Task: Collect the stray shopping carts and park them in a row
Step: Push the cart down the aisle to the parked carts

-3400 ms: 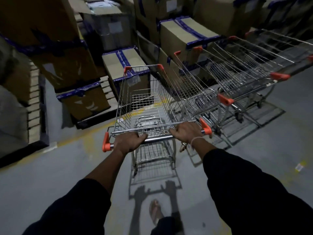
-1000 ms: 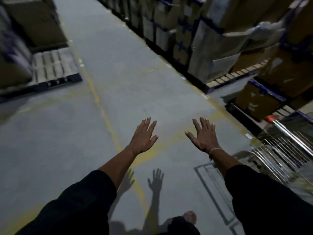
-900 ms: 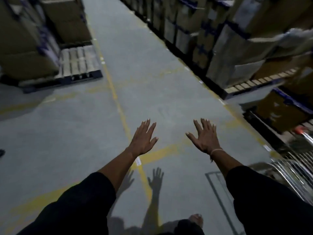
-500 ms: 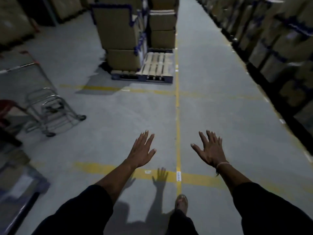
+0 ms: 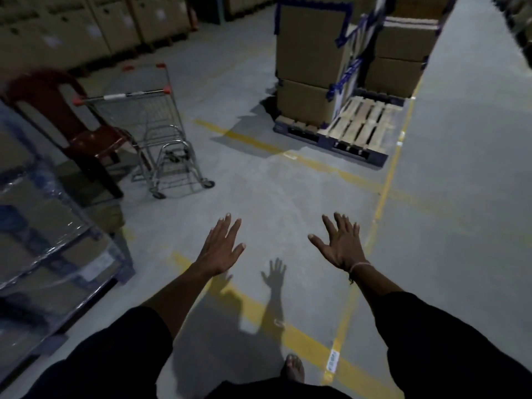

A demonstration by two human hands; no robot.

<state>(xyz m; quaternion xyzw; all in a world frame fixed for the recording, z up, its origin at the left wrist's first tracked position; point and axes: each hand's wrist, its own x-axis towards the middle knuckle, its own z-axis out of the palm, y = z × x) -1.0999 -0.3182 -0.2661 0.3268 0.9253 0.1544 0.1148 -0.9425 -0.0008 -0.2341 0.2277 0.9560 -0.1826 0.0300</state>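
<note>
A stray wire shopping cart (image 5: 149, 131) with red corner caps stands on the concrete floor at the left, its handle bar facing me, close beside a dark red plastic chair (image 5: 72, 122). My left hand (image 5: 221, 247) is stretched out in front of me, fingers spread, holding nothing, well short of the cart and to its right. My right hand (image 5: 338, 243) is also out and spread, with a thin band at the wrist, holding nothing. The parked carts are out of view.
A wrapped pallet of boxes (image 5: 43, 240) fills the near left. Taped cardboard boxes (image 5: 311, 53) sit on a wooden pallet (image 5: 357, 131) ahead at the right. More stacked boxes (image 5: 72, 27) line the far left. Yellow lines (image 5: 385, 180) cross the floor.
I let go of the cart I was pushing to the parked row and turned left. The stray cart and chair have shifted toward the middle; both hands stay spread and empty.
</note>
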